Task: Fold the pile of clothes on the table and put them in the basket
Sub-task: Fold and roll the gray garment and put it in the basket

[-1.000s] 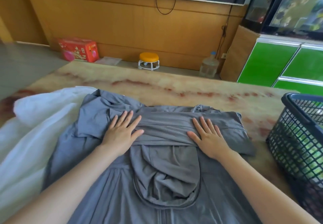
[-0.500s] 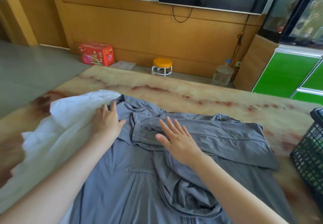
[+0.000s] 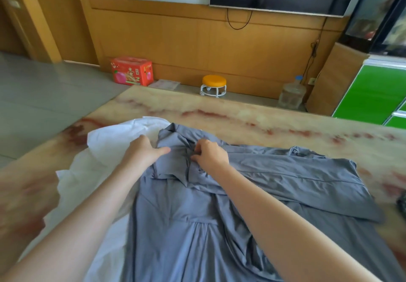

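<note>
Leaving the flattened middle, the right hand (image 3: pixel 211 154) pinches bunched cloth at the far-left corner of the grey garment (image 3: pixel 285 171), spread on the tabletop (image 3: pixel 241 116), while the left hand (image 3: pixel 141 149) seemingly rests loose-fingered beside it, so the fold is still being tidied.

Grey-blue garment (image 3: pixel 219 226), white cloth (image 3: pixel 114 141), table (image 3: pixel 241 116) beige marble (red veins), green cabinet (image 3: pixel 373 92).

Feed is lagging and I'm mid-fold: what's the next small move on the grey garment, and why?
Probably draw the bunched left side inward and lay it flat across the chest. The right hand pinches the grey garment there, the left hand rests at its edge, and the other side lies folded across.
</note>
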`<move>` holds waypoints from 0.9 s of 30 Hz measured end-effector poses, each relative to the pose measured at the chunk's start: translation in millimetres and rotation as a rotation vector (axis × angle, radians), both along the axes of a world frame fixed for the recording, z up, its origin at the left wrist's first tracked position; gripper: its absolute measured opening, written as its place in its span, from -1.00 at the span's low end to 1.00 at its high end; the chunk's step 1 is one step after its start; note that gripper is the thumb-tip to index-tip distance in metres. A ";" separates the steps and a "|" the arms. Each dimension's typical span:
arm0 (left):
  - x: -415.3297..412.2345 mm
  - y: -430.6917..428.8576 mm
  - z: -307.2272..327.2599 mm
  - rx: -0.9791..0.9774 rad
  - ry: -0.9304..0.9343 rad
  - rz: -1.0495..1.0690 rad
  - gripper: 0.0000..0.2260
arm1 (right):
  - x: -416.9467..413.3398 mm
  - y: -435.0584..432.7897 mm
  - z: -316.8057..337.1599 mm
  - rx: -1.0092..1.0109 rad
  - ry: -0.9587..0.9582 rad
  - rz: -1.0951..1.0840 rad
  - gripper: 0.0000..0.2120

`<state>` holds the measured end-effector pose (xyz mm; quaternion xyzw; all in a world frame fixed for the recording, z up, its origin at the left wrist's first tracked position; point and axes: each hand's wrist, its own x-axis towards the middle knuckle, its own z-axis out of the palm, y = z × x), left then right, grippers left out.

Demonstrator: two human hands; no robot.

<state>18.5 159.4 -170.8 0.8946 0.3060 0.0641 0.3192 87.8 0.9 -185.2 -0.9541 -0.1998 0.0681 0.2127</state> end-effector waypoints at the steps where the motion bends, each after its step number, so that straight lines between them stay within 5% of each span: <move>1: 0.2 2.0 -1.7 -0.025 -0.009 -0.016 -0.55 | -1.0 2.5 -2.9 0.047 0.005 -0.039 -0.82; 6: -9.1 -1.6 2.8 0.056 -0.105 -0.092 -0.78 | -7.0 4.2 17.3 0.216 0.011 -0.109 -0.73; 13: -32.1 -5.3 9.4 0.298 0.154 -0.153 -0.57 | -5.3 60.1 51.3 0.140 0.067 -0.091 -0.56; 19: -50.1 -15.6 7.1 0.215 -0.057 -0.103 -0.81 | -20.0 95.4 41.6 -0.056 0.060 -0.031 -0.80; 27: -41.2 -44.9 18.1 -0.105 -0.192 -0.222 -0.79 | 0.3 38.2 50.3 0.487 0.286 -0.238 -0.87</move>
